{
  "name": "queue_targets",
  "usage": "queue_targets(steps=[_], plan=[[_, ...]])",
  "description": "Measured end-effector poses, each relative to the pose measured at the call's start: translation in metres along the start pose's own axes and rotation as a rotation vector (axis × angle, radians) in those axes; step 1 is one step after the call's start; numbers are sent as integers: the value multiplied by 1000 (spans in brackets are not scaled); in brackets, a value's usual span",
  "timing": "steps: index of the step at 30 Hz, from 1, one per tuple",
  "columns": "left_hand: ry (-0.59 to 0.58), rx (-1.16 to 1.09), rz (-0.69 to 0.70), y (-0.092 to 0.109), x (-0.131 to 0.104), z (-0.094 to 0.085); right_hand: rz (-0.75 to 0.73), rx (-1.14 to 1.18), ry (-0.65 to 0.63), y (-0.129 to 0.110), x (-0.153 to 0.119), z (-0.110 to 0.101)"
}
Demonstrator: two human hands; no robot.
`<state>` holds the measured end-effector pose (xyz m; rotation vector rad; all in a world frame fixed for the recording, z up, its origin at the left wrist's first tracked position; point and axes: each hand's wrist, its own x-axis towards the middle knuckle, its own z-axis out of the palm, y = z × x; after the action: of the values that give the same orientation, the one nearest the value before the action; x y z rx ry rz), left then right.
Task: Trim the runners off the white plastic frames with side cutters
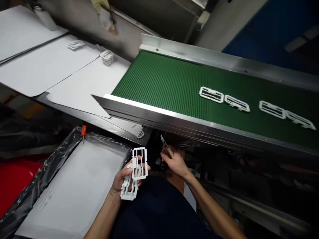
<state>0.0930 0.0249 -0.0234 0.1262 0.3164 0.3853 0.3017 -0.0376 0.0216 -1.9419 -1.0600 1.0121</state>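
head view: white slotted plastic frames (135, 162), at least two, are held overlapping in the left hand (122, 177), on the near side of the green conveyor belt (161, 83); pliers (166, 146) are gripped in the right hand (176, 164), tips pointed far and left. the frames are probably light, stiff and breakable at the thin bars, so best taken by the outer rims. the upper frame's long axis is aimed near to far; the lower's near end is tilted left.
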Motion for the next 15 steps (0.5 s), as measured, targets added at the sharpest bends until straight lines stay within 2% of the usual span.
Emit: queue_targets(steps=[5, 10, 13, 15], plan=[[-17, 77, -98, -5, 15, 11, 26, 58, 88, -2, -17, -11], [-5, 119, -146, -8, 22, 18, 70, 18, 145, 6, -29, -11], [124, 237, -152, -7, 20, 9, 90, -10, 116, 15, -35, -5], [355, 471, -130, -2, 14, -9, 104, -40, 77, 22, -37, 0]])
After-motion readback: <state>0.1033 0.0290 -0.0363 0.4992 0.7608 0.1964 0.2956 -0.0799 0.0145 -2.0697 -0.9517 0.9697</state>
